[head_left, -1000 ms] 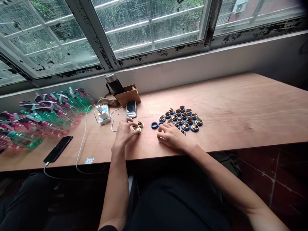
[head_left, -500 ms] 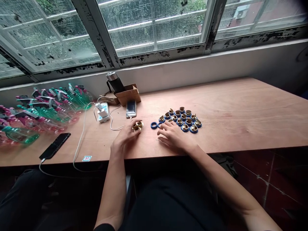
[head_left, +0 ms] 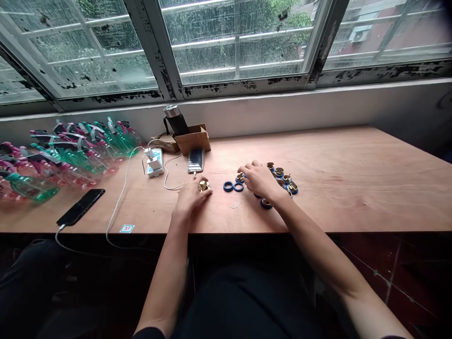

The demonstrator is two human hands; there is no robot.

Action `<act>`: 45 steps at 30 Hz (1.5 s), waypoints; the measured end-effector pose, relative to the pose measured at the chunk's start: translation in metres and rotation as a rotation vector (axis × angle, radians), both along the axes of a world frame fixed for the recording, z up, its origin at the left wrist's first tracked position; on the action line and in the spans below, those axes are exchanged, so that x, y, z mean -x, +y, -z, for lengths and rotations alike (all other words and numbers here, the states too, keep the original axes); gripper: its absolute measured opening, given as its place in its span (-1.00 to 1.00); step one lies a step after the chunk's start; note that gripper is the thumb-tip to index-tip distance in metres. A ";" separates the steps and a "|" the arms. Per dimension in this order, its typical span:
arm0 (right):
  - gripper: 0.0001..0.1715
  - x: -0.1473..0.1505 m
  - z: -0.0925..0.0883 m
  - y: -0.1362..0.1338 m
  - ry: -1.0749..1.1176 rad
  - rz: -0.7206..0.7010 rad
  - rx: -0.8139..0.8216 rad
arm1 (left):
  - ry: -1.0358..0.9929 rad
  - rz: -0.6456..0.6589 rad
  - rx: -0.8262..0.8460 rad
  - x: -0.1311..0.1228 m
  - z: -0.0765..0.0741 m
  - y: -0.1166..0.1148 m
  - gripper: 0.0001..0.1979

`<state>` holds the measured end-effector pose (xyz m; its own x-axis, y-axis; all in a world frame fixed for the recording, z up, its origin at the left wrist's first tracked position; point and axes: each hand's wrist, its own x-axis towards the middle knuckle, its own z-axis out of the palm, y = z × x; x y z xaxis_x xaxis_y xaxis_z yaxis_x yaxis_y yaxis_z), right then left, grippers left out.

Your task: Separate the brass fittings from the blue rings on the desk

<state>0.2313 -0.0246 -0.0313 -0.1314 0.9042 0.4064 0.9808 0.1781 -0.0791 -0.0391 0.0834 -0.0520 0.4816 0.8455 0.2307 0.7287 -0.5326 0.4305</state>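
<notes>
With gold pieces (head_left: 204, 186) gripped in the left hand (head_left: 189, 195), another was apparently being sought by the right hand (head_left: 261, 181) among blue-ringed fittings (head_left: 286, 179), its grip indiscernible, and a careful pinch seemed required.

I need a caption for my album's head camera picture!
Left hand at gold pieces, right hand over blue-rimmed pieces, two blue rings between them.

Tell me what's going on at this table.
A person sits working with both bare hands. The left hand is curled around a few gold-coloured pieces on the table. The right hand is over a cluster of blue-rimmed gold pieces, partly hiding it; whether it grips one is unclear. Two loose blue rings lie between the hands.
</notes>
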 end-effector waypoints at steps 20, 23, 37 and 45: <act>-0.96 -0.004 -0.015 0.024 0.217 -0.057 -0.078 | 0.154 -0.276 0.005 -0.022 -0.009 -0.023 -0.57; -0.94 -0.001 -0.019 0.004 0.411 -0.060 -0.135 | 0.141 -0.274 0.014 -0.022 -0.008 -0.023 -0.54; -0.76 0.004 0.023 -0.044 1.253 -0.235 -0.152 | -0.472 0.263 0.263 -0.050 -0.031 -0.046 -0.57; -0.73 0.004 0.027 -0.045 1.134 -0.243 -0.215 | -0.790 0.495 0.434 -0.096 -0.002 -0.069 -0.62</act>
<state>0.2272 -0.0694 -0.0588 0.2438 0.8039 0.5425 0.3079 0.4663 -0.8293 0.0569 0.0144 -0.0496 0.6422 0.6795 0.3549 -0.1053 -0.3804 0.9188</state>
